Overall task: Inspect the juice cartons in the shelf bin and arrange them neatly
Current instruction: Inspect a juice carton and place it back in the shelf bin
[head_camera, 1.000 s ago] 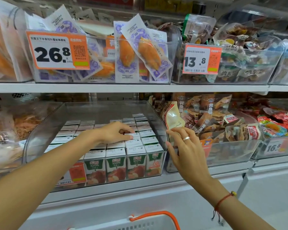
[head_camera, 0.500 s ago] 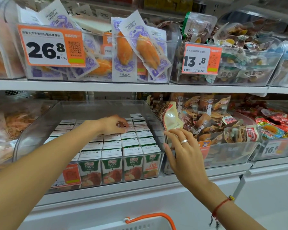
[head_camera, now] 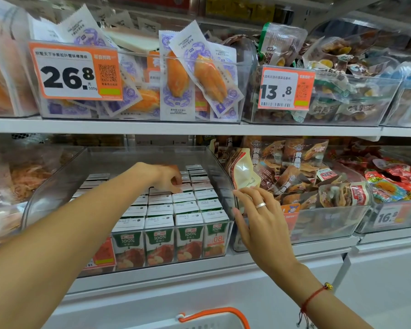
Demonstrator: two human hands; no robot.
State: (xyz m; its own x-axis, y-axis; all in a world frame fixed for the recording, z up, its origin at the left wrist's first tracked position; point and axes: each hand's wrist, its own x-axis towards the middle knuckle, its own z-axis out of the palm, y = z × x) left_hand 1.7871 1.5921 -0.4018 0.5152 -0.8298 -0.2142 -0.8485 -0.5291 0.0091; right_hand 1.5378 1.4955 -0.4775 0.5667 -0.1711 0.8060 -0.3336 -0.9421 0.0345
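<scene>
Juice cartons: small white-topped card cartons with green fronts and apple pictures stand in tidy rows inside the clear plastic shelf bin on the lower shelf; the front row presses against the bin's front wall.
Nearest thing: a white basket with an orange handle sits below, at the bottom edge of the view.
Right hand: fingers are spread and nearly straight, resting at the bin's right front corner, between it and the neighbouring clear bin of brown snack packets; it grasps nothing.
Left hand: it reaches deep over the rows, fingertips curled down onto the carton tops near the back; whether they pinch one carton or only press it cannot be told.
Risk: pulling or nudging a back carton could tip its neighbours and break the rows, since they stand tightly packed.
Risk: the forearm lying low over the middle rows could drag cartons askew on the way out.
Farther up: orange price tags front the upper bins.
</scene>
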